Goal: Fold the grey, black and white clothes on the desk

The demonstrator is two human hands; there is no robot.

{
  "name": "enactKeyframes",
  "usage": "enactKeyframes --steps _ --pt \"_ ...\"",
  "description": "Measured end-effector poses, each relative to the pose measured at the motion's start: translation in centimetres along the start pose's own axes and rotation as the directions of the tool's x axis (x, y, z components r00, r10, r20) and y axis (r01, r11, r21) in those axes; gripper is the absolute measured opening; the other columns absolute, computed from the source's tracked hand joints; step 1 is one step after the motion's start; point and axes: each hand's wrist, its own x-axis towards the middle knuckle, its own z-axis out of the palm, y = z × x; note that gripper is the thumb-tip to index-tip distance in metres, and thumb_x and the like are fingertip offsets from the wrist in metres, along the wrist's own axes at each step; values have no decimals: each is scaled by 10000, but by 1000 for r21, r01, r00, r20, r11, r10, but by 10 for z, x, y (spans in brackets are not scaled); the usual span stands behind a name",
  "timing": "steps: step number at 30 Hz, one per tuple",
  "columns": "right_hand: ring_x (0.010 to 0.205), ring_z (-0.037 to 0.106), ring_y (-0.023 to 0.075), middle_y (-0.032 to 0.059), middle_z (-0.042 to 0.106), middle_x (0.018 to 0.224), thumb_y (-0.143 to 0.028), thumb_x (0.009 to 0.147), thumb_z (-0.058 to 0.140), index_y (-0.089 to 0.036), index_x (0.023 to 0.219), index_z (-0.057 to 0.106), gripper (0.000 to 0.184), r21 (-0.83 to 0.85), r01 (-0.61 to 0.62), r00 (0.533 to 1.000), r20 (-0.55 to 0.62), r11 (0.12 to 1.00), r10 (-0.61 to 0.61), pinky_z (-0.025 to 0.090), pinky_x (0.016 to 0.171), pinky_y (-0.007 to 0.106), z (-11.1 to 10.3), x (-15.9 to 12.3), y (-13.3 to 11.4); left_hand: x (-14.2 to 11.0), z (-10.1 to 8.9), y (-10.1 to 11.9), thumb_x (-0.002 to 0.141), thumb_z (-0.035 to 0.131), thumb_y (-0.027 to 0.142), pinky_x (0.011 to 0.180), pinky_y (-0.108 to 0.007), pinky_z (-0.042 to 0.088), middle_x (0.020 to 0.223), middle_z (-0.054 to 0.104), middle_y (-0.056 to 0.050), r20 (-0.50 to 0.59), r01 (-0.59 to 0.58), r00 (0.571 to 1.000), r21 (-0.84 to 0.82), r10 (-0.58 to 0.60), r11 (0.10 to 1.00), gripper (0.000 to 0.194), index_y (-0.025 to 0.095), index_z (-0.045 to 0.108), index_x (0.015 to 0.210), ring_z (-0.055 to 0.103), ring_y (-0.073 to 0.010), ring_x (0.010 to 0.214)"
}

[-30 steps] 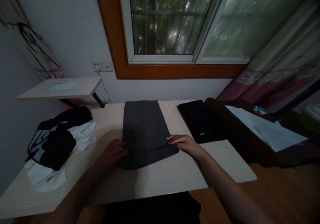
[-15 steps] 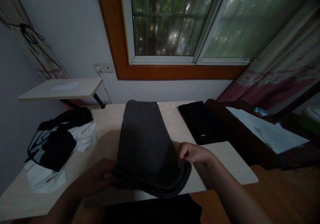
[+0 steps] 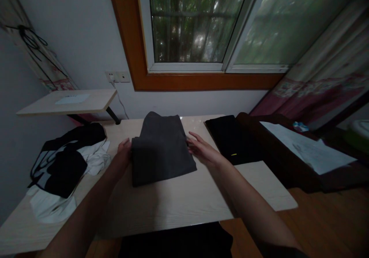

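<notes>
A dark grey folded cloth (image 3: 161, 154), perhaps a garment, lies on the light wooden table (image 3: 173, 206), its near part doubled over towards the window. At its left edge is my left hand (image 3: 124, 151), fingers closed on the fabric and partly hidden by it. My right hand (image 3: 200, 145) touches the right edge with its fingers stretched and apart. To the right lies a flat black folded cloth (image 3: 230, 140) with a small yellow mark.
A heap of black and white clothing (image 3: 67, 165) lies on the table's left side. Behind it stands a small raised shelf (image 3: 95, 101) with paper on top. A dark brown piece of furniture (image 3: 284, 162) holding a white sheet (image 3: 305, 148) borders the right side.
The near end of the grey cloth has been folded away from me onto the rest, making it shorter. Both hands have moved forward along its sides, and the right fingers have loosened.
</notes>
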Motion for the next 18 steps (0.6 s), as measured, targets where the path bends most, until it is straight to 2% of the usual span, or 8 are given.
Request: enactKeyframes --steps 2,4,8,10,12,16,18 --pt "841 652 145 41 687 1129 -468 826 811 -342 1516 398 814 -38 -64 998 -29 997 63 538 802 282 -7 4 13 12 -3 -13 888 692 459 748 -286 578 1282 676 -128 1 -13 1000 120 13 993 833 282 251 1572 727 -197 967" --pt "764 610 128 11 660 988 -449 820 820 -311 1515 395 826 -120 -61 998 -7 991 61 515 742 269 -15 5 22 20 -10 -25 852 732 442 874 -374 585 1309 662 -157 58 -92 995 252 79 963 951 268 163 1595 717 -240 1061" --pt "630 482 100 -54 555 772 -462 800 830 -217 1500 434 840 -375 15 981 187 927 59 386 581 234 -26 5 26 30 -21 -38 741 803 450 1007 -540 530 1344 627 -187 151 -277 961 466 233 840 1078 211 181 1588 688 -317 1139" --pt "635 461 91 -62 541 780 -448 785 845 -215 1523 413 886 -451 60 957 278 891 77 358 574 223 -30 3 24 28 -22 -38 748 790 473 1019 -565 516 1369 601 -208 157 -299 954 547 255 782 1081 193 181 1596 678 -331 1155" --pt "682 489 94 -57 544 816 -435 780 852 -234 1520 432 875 -484 88 930 352 871 102 384 609 220 -33 0 22 21 -19 -36 765 780 463 1045 -567 497 1425 555 -228 156 -314 947 624 280 716 1086 195 156 1613 650 -341 1208" --pt "764 553 113 -27 595 877 -444 792 841 -228 1417 566 716 -524 54 853 467 850 233 449 683 241 -36 -8 19 1 -8 -31 774 772 386 1164 -539 399 1596 386 -212 239 -417 902 693 358 589 1088 233 117 1630 507 -341 1399" --pt "746 556 111 -24 607 847 -452 790 843 -200 1342 634 641 -560 37 829 479 827 287 457 677 238 -37 -11 16 -5 -7 -30 796 743 351 1179 -535 385 1617 365 -199 303 -436 899 694 318 573 1088 244 64 1639 495 -336 1414"
